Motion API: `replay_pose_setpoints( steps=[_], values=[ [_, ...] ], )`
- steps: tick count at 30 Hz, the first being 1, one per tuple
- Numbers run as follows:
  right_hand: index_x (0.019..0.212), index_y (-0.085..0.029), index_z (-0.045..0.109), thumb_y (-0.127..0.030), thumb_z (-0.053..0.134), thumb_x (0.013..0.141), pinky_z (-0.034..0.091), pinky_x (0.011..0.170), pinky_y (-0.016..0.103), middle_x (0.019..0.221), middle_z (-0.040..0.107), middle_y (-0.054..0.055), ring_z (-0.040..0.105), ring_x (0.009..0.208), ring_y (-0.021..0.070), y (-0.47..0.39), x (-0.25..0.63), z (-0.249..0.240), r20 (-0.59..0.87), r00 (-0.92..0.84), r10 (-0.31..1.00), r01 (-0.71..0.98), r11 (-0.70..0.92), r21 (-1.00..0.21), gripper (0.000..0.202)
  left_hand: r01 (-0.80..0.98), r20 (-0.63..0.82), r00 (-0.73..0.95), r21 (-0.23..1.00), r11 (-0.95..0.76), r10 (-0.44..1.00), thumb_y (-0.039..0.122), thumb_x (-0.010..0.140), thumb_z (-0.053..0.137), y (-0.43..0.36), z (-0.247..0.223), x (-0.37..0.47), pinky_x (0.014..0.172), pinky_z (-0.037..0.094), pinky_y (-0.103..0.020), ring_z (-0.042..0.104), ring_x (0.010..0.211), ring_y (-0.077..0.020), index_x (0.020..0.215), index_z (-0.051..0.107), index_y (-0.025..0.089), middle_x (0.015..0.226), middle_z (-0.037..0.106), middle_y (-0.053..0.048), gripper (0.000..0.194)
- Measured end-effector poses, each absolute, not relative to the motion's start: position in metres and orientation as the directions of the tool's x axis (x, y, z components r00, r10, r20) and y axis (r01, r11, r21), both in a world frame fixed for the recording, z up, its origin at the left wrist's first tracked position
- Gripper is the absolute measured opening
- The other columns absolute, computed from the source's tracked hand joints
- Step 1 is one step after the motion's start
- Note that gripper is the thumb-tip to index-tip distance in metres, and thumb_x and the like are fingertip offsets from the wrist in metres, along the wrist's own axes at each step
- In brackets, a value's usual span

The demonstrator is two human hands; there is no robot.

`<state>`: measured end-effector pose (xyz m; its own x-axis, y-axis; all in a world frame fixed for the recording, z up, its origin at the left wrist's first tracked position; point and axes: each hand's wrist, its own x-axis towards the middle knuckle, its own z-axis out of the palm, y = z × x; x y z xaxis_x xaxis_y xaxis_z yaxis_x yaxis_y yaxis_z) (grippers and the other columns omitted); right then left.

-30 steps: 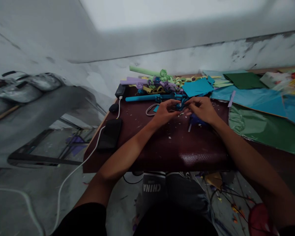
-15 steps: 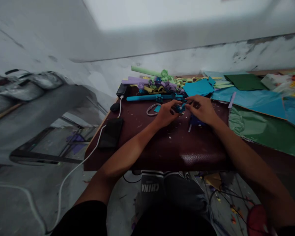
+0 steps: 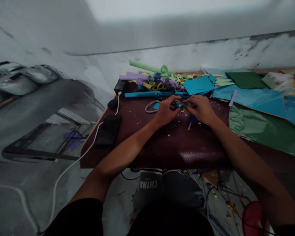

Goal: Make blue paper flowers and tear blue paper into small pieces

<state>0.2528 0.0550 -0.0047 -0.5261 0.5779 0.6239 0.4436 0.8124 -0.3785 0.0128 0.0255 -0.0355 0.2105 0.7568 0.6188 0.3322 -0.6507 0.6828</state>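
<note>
Both hands closer together now, fingers [image 3: 175,105] pinching one blue paper flower [image 3: 179,105].

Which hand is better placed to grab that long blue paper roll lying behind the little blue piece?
Left. The left hand lies just below the blue paper roll; the right hand is farther off.

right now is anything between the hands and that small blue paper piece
Nothing visible. The left hand and right hand both pinch the small blue paper piece directly, just above the table.
</note>
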Motion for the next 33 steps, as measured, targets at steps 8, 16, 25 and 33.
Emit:
replay_pose_setpoints(
  steps=[8,16,25,33],
  values=[
    [0.113,-0.022,0.090,-0.025,0.069,0.104,0.058,0.081,0.042,0.108,0.085,0.013,0.077,0.087,0.0283,0.040,0.248,0.004,0.613,-0.561,0.557,0.482,0.821,-0.305,0.023,0.468,0.702,0.233,0.525,-0.711,0.673,0.005,0.097,0.077,0.025,-0.035,0.014,0.100,0.066,-0.031,0.083,0.111,-0.0177,0.142,0.071,0.021,0.120,0.086,-0.005,0.048],
    [0.117,-0.024,0.092,-0.028,0.068,0.104,0.061,0.086,0.045,0.119,0.087,0.013,0.080,0.095,0.0306,0.034,0.245,0.008,0.608,-0.518,0.602,0.518,0.786,-0.337,0.027,0.616,0.709,0.249,0.409,-0.673,0.660,0.003,0.098,0.075,0.018,-0.031,0.016,0.105,0.065,-0.038,0.084,0.119,-0.0247,0.140,0.073,0.021,0.128,0.086,-0.008,0.046],
    [0.113,-0.024,0.088,-0.042,0.083,0.100,0.062,0.079,0.044,0.093,0.086,0.008,0.078,0.084,0.0287,0.040,0.244,0.007,0.615,-0.360,0.702,0.448,0.708,-0.546,0.023,0.529,0.679,0.236,0.510,-0.678,0.695,0.009,0.101,0.074,0.021,-0.033,0.017,0.099,0.066,-0.034,0.082,0.114,-0.0217,0.141,0.074,0.022,0.125,0.085,-0.007,0.042],
    [0.114,-0.026,0.085,-0.042,0.083,0.101,0.067,0.080,0.044,0.106,0.088,0.008,0.081,0.091,0.0280,0.032,0.243,0.012,0.599,-0.358,0.716,0.374,0.698,-0.611,0.020,0.435,0.667,0.222,0.585,-0.684,0.711,0.013,0.101,0.074,0.018,-0.028,0.018,0.090,0.066,-0.030,0.081,0.109,-0.0198,0.128,0.077,0.022,0.119,0.083,-0.007,0.029]
  ],
)
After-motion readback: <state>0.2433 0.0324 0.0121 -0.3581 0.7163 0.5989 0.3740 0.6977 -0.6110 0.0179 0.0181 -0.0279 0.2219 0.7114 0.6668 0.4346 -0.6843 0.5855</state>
